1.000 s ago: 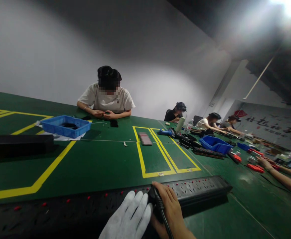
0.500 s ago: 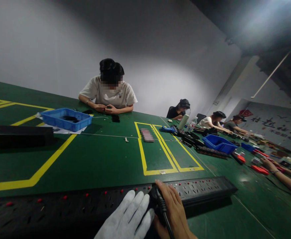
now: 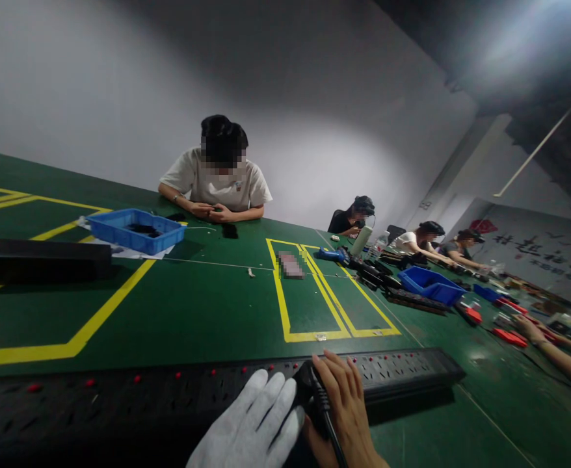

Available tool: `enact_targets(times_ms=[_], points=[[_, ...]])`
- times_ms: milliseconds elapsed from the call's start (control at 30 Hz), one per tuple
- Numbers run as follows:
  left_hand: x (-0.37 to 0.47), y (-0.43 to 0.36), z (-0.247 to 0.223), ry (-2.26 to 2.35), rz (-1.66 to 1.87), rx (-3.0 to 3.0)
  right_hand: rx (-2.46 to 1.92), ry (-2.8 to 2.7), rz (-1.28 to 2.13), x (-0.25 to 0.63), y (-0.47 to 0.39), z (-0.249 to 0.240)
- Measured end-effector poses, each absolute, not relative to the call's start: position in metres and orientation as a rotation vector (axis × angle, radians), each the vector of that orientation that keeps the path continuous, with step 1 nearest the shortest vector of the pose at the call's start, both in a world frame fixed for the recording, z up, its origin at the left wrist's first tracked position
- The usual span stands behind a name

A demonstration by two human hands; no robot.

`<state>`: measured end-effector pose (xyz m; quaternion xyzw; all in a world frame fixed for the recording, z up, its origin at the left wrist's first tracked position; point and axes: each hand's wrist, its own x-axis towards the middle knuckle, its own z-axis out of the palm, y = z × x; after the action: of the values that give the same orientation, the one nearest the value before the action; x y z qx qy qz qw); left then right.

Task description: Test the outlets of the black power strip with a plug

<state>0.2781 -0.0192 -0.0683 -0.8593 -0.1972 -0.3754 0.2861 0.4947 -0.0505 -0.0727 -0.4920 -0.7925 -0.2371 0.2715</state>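
Note:
A long black power strip (image 3: 178,396) with a row of red lights or buttons lies across the near side of the table. My left hand (image 3: 249,422), in a white glove, rests on the strip with its fingers stretched out flat and its thumb near the plug. Beside it, my bare right hand (image 3: 341,406) is closed around a black plug (image 3: 305,383), which sits against the strip's top face. The plug's thick black cable (image 3: 327,416) runs down toward me along the right hand. Its prongs and the sockets underneath are hidden.
A blue tray (image 3: 136,233) with dark pieces stands at the left behind another black strip (image 3: 46,263). Yellow tape outlines mark the green table (image 3: 207,312). At right are a blue bin (image 3: 432,286), red-handled tools (image 3: 510,338) and co-workers; another person (image 3: 224,175) sits opposite.
The view has shifted slightly. My right hand's fingers have moved a little to the right around the plug, while the left hand stays nearly still on the strip.

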Motion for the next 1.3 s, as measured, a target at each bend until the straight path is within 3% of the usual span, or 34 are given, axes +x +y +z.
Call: enact_targets(times_ms=[1300], points=[[0.277, -0.021, -0.073, -0.537, -0.875, -2.372, -1.349, -2.2, -0.531, 0.494, -0.052, -0.064]])
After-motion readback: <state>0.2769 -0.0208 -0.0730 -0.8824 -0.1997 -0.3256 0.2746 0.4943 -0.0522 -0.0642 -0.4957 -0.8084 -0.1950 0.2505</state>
